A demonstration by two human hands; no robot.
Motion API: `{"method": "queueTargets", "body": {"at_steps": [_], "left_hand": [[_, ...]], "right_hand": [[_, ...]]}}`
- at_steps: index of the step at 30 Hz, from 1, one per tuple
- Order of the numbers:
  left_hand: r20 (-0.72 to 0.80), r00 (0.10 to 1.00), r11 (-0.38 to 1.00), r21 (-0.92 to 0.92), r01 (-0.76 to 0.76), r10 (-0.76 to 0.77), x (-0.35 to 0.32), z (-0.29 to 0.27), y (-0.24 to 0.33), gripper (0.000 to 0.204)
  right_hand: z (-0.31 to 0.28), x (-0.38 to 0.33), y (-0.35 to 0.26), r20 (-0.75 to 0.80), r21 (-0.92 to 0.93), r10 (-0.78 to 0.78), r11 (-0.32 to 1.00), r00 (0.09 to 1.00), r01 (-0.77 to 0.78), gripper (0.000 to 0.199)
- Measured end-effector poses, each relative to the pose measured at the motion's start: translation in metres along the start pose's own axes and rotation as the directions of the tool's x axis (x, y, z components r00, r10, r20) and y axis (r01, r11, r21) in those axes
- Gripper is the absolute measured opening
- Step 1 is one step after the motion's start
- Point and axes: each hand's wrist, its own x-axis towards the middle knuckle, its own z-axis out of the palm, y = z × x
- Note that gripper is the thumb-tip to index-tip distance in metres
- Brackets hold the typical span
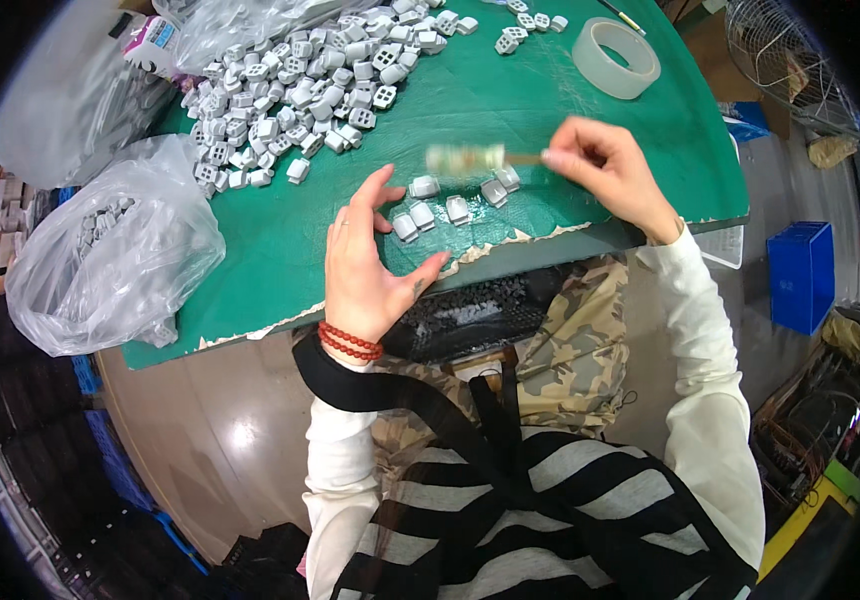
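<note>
Head view: I see the right hand (610,178) pinching a blurred tool (475,158) by its thin handle (525,159), likely for reach across the small grey pieces (458,210) on the worktop (270,250)'s near side; the left hand (362,262), fingers apart, curves beside them, perhaps as guard.

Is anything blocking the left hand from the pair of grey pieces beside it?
Nothing visible does: the pair of grey pieces lies on the green table cover by the open side of the left hand, with nothing else in the gap. The blurred tool in the right hand shows farther off; its height is unclear.
</note>
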Motion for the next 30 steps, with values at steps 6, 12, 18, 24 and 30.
{"method": "queueTargets", "body": {"at_steps": [6,12,18,24,30], "left_hand": [[0.015,1.0,0.994,0.106,-0.006,0.005,0.006,-0.001,0.003,0.092],[0.116,0.992,0.981,0.183,-0.07,0.049,0.018,0.006,0.012,0.081],[0.181,0.98,0.99,0.105,-0.099,0.079,-0.018,0.008,0.038,0.075],[0.187,0.982,0.998,0.039,-0.04,0.032,-0.051,0.011,0.06,0.077],[0.102,0.992,0.982,0.162,-0.092,0.075,-0.031,0.013,0.048,0.091]], "right_hand": [[0.022,0.006,-0.008,-0.019,0.087,0.168,0.982,0.986,-0.166,0.026],[0.052,0.005,-0.017,-0.043,0.195,0.07,0.979,0.997,-0.06,0.029],[0.065,-0.039,-0.03,-0.045,0.216,0.091,0.973,0.995,-0.079,0.024],[0.077,-0.08,-0.033,-0.102,0.289,0.09,0.956,0.991,-0.057,0.023],[0.081,-0.056,-0.039,-0.177,0.189,0.059,0.982,0.982,-0.025,0.024]]}}
